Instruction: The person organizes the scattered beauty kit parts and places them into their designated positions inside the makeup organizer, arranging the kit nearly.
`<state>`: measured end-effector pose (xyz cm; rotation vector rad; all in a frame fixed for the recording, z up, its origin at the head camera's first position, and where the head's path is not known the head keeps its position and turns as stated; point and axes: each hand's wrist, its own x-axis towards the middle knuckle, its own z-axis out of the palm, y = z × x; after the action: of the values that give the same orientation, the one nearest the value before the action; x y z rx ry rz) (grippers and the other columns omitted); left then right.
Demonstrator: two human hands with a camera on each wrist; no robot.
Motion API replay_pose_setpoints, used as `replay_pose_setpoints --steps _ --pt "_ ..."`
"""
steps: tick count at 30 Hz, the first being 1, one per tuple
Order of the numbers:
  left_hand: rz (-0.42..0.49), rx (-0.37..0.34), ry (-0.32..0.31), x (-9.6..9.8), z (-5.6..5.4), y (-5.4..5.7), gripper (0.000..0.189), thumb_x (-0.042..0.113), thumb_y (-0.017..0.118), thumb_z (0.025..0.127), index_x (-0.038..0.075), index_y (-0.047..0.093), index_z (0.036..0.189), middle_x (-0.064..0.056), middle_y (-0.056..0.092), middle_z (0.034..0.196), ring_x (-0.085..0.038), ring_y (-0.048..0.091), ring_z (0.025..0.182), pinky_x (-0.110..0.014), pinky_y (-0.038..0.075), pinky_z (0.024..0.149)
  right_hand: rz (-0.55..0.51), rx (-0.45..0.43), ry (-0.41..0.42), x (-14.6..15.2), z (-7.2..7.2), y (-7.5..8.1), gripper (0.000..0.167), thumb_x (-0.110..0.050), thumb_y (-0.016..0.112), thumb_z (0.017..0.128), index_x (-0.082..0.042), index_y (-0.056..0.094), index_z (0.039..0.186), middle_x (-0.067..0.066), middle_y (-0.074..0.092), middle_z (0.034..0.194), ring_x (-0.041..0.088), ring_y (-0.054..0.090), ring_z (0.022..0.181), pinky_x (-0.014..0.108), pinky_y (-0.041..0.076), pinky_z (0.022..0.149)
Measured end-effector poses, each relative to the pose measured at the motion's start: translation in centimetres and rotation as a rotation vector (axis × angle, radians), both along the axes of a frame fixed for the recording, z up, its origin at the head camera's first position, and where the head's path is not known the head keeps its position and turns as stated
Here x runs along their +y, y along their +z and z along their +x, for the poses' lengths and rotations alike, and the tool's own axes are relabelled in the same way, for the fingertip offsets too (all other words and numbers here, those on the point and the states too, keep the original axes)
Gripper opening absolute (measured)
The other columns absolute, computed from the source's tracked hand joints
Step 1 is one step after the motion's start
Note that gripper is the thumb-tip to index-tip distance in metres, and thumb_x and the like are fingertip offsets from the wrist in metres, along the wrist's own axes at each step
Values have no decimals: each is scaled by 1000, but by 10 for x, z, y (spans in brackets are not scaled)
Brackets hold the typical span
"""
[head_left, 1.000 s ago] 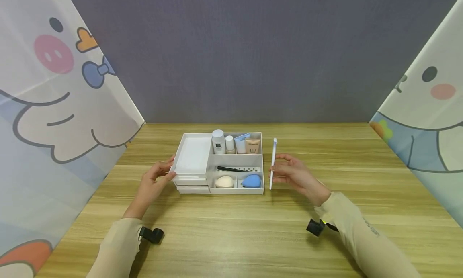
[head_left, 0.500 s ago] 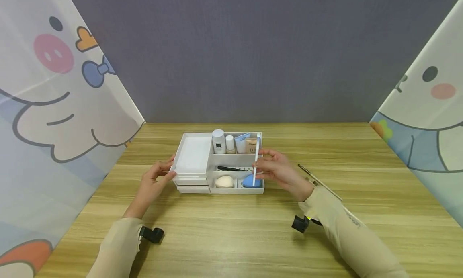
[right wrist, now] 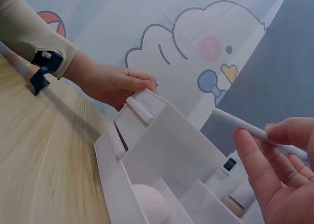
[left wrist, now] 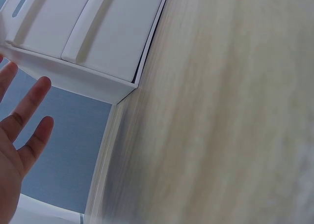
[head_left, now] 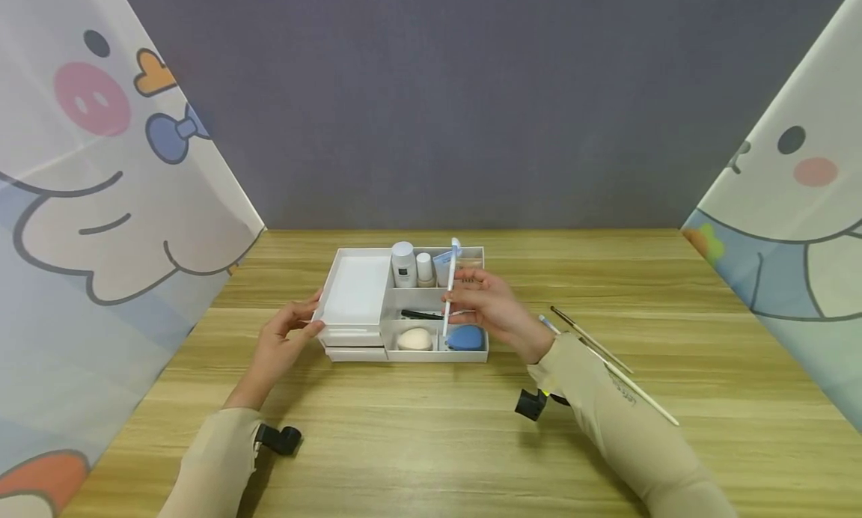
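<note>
Above the white organizer's (head_left: 435, 356) right half: a white brush (head_left: 450, 284), head toward the desk's (head_left: 404, 443) far edge; in the right wrist view its handle end shows clear of the walls.
Right hand (head_left: 486, 302): pinches the handle between thumb and fingers, reaching across the organizer's right edge.
Brush's shift: a second ago it stood just outside that edge; now it is over the compartments, so I judge the carrying nearly done and the setting down not yet.
Middle compartment: a slim black stick (head_left: 421, 314).
Near compartments: cream sponge (head_left: 414, 339) left, blue sponge (head_left: 466, 337) right.
Far compartment: large bottle (head_left: 404, 266), small bottle (head_left: 425, 269), pale blue tube (head_left: 441, 266), beige tube (head_left: 474, 264).
Left hand (head_left: 286, 331): unmoved, touching the organizer's near left corner, probably steadying it; the left wrist view shows fingers straight and spread.
Organizer's place: near the desk's far edge, left of its middle.
Desk, right of the organizer: a brown-tipped brush (head_left: 592, 340) and a pale brush (head_left: 640, 392), the latter partly under the right sleeve (head_left: 592, 398); neither showed a second ago.
</note>
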<state>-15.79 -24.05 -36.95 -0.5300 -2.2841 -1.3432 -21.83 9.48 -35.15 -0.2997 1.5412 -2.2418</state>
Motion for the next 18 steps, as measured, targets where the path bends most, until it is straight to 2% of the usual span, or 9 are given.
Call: replay_pose_setpoints --steps 3,9,11,13,17,18 --pt "5 -5 0 -2 -2 -3 22 -20 64 84 -13 61 104 -29 54 129 7 59 98 -12 45 79 -13 -7 1 -8 -1 2 31 10 51 96 5 42 125 5 69 85 15 69 70 30 59 64" --pt "2 -21 12 -14 -15 -26 24 -18 65 86 -10 61 109 -16 55 135 8 57 105 -11 44 81 -3 5 24 -24 -2 3 34 9 51 96 8 40 129 5 69 86 15 68 70 31 59 65" --pt "2 -20 11 -17 -17 -30 24 -17 65 87 -9 61 109 -13 56 136 8 56 107 -11 44 81 -3 8 27 -29 -3 3 37 9 51 96 9 40 131 6 69 88 15 68 70 31 59 65" --pt "8 -20 7 -17 -18 -31 24 -16 65 87 -8 62 110 -13 55 137 8 56 107 -11 44 81 -5 9 27 -33 -4 4 39 8 51 96 10 39 133 7 69 89 15 67 69 31 59 65" --pt "16 -24 1 -9 -8 -15 23 -17 64 87 -11 61 109 -20 55 134 6 58 101 -11 44 81 -10 4 37 -43 -7 6 42 9 53 95 11 39 135 8 69 88 16 67 69 31 59 65" --pt "15 -19 -4 -9 -8 -15 23 -17 64 87 -12 60 109 -19 55 135 6 59 99 -11 44 81 -9 5 42 -46 -7 7 42 9 54 95 12 39 135 11 69 90 17 68 69 32 59 66"
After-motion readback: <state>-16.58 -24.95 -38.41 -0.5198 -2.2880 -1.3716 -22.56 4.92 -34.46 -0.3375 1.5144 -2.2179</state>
